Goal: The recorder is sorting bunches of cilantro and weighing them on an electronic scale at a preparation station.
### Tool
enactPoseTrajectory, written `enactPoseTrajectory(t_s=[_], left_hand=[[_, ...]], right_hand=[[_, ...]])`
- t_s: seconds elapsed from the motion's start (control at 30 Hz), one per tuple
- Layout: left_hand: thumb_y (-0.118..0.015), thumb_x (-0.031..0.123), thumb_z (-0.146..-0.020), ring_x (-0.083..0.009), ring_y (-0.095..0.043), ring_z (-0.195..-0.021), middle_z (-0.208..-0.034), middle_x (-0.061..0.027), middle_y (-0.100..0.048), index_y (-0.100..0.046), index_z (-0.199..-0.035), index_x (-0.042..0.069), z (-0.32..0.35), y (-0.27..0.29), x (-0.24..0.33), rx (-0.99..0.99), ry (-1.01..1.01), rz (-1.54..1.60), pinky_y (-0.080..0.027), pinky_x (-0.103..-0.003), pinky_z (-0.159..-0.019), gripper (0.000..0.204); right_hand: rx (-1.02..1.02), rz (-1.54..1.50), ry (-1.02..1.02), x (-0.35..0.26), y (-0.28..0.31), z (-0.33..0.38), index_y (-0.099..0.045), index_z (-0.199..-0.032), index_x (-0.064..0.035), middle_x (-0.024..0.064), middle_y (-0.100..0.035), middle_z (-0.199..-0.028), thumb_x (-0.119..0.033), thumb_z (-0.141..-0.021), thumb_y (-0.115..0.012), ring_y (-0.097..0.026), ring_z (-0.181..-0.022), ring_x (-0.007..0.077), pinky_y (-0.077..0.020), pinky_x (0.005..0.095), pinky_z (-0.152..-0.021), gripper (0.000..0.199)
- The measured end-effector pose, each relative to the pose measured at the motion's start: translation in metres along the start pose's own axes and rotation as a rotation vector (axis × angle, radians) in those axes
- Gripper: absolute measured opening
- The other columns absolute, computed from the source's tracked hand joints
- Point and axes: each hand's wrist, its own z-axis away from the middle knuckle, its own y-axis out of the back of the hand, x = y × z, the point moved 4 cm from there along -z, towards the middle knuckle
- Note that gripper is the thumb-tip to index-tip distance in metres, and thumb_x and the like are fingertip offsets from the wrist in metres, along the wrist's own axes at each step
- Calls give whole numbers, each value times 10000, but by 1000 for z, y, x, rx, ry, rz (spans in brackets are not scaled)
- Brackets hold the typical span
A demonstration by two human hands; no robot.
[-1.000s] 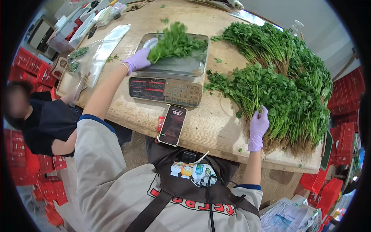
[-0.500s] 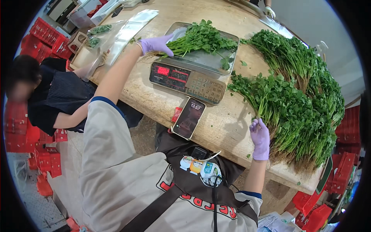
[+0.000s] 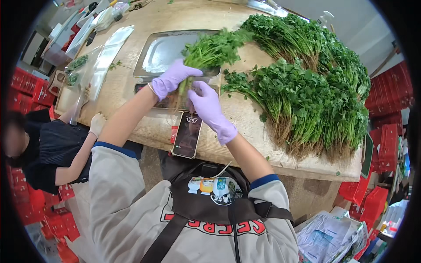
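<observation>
Over the scale, herb bunch — both hands

A worn wooden table is seen, its near edge curved. A flat scale with a steel pan is set at its middle. A phone is laid near the front edge. Large heaps of leafy green herbs are spread over the right half. Clear plastic bags are laid at the far left.

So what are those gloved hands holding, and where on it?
A bunch of herbs, gripped at its stems: left hand around them, right hand just below, near the roots.
</observation>
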Motion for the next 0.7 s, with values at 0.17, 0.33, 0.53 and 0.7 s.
enactPoseTrajectory(t_s=[0.17,0.33,0.53,0.7], left_hand=[[-699,159,-681,-152,-595,-657,-799,-73,-631,-582,-1094,31,-22,84,19,-108,-207,-502,-465,-243,-591,447],[-647,160,-679,-286,-446,-1187,-1288,-225,-446,-349,-1341,-11,-26,134,-36,-85,-189,-1037,-363,-338,-993,747],[-652,184,-688,-279,-342,-1284,-1392,-179,-359,-257,-1400,1,-33,221,13,44,-202,-565,-283,-315,-1058,835],[-660,275,-702,-303,-352,-1280,-1400,-201,-350,-263,-1387,-24,-21,187,-7,-120,-119,-696,-277,-337,-1062,847]], right_hand=[[17,110,10,19,72,36,-537,-1158,8,52,-615,-774,-198,-885,-576,-562,-646,93,-453,233,-576,344],[185,77,-131,47,149,70,-575,-1093,22,64,-607,-786,-154,-901,-533,-566,-689,105,-456,224,-628,264],[329,117,-238,68,193,110,-575,-1071,27,47,-607,-752,-130,-904,-512,-544,-646,93,-436,210,-610,238],[375,171,-190,81,194,117,-585,-1044,28,38,-593,-736,-112,-901,-514,-537,-651,78,-429,204,-586,213]])
